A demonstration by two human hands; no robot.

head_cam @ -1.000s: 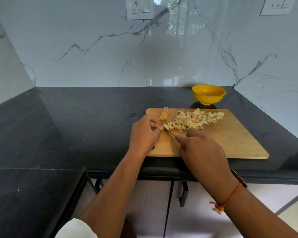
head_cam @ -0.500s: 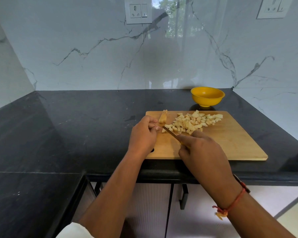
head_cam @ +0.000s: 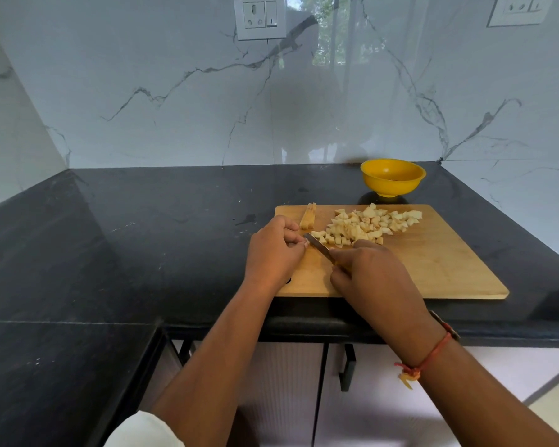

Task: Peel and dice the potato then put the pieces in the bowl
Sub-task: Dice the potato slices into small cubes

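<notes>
A wooden cutting board [head_cam: 433, 272] lies on the black counter. A heap of diced potato pieces [head_cam: 365, 225] covers its far middle. A bundle of potato sticks [head_cam: 308, 216] stands at the board's far left corner. My right hand [head_cam: 371, 272] grips a knife [head_cam: 318, 245], its blade pointing left toward my left hand [head_cam: 273, 250]. The left hand's fingers are curled at the blade tip, pinching something too small to make out. The yellow bowl [head_cam: 392, 177] sits behind the board and looks empty.
The black counter [head_cam: 142, 237] wraps around to the left, with marble walls behind and on both sides. Wall sockets [head_cam: 259, 16] hang above. Cabinet doors with a black handle [head_cam: 347, 366] are below the counter edge.
The knife blade has lifted and turned left, its tip now at my left fingers. My left hand stayed at the board's left edge. The camera tilted slightly.
</notes>
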